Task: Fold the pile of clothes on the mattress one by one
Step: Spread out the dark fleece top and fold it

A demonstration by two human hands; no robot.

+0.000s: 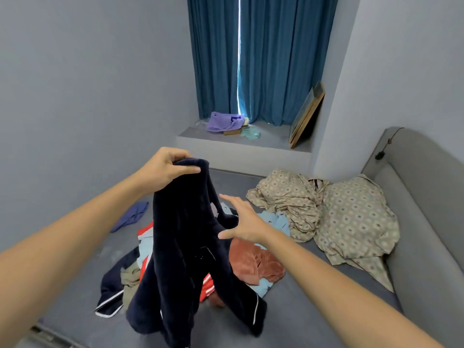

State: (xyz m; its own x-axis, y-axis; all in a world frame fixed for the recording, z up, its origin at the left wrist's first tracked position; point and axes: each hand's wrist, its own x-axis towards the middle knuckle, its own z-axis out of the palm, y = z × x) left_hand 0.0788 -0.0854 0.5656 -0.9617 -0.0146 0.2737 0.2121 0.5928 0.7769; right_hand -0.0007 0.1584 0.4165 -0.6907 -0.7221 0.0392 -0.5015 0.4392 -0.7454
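My left hand (pixel 167 169) grips the top edge of a dark navy fleece garment (pixel 190 259) and holds it up above the grey mattress (pixel 313 310). The garment hangs down with white piping at its lower edges. My right hand (pixel 242 219) is spread with straight fingers just to the right of the hanging cloth, at most brushing it. Behind and beneath the garment lies the pile of clothes (pixel 253 264): a rust-coloured piece, red-and-white cloth, light blue pieces and another navy piece with a white stripe (pixel 111 295).
A crumpled patterned beige sheet and pillow (pixel 346 217) lie at the right by the grey padded headboard (pixel 424 197). A small blue cloth (pixel 131 214) lies apart at the left. A window ledge holds a purple bag (pixel 223 121) and a leaning frame (pixel 306 116), with blue curtains (pixel 263 59) above.
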